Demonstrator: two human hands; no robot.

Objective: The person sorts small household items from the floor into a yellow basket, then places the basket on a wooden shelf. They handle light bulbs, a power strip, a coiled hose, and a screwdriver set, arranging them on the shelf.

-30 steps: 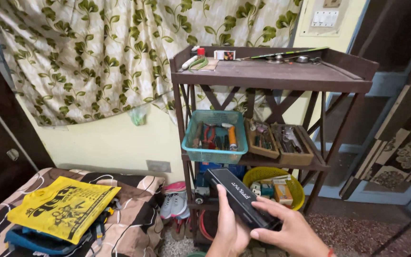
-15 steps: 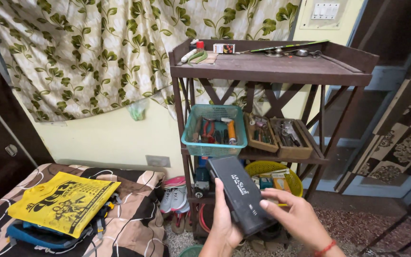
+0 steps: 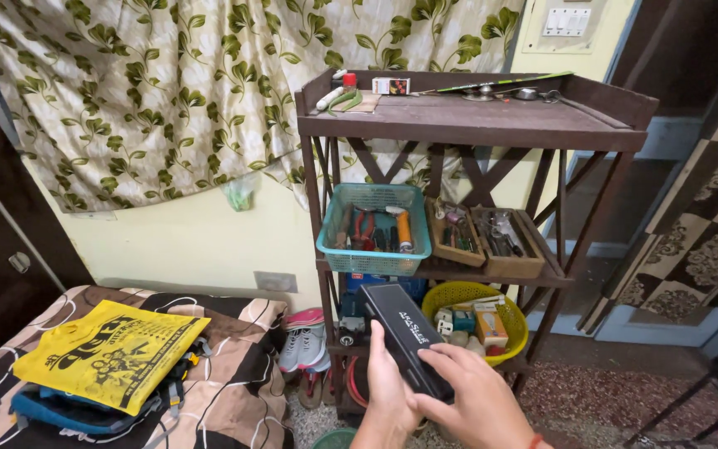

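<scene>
A: What is being held?

B: A long black case [image 3: 403, 338], flat and narrow, with pale lettering on its top face. It sits low in the middle of the view, tilted so its far end points up and away toward the wooden rack [image 3: 475, 125]

A: And the hands?

B: The left hand [image 3: 386, 384] wraps the case from underneath and along its left edge, fingers closed on it. The right hand [image 3: 469, 397] lies over the near end, fingers curled narrow onto the top face, so both are gripping the same case

A: What is around it?

B: Just behind the case is the rack's lower level, with a yellow basket [image 3: 504, 299] of small boxes. Above that, a teal basket [image 3: 373, 229] of tools with red and orange handles, beside two wooden trays [image 3: 485, 239] of small metal parts. To the left, near the floor, a pair of sneakers [image 3: 305, 349], then a bed with a yellow bag [image 3: 110, 353] lying on a blue backpack [image 3: 60, 413]. A leaf-print curtain [image 3: 168, 91] hangs behind

A: What could go wrong?

B: In my judgement, the grip sits mostly at the near end, so the far end could dip and the case slide out toward the yellow basket. If it has a lid, I cannot tell whether it is latched; held tilted, the contents might spill
</scene>
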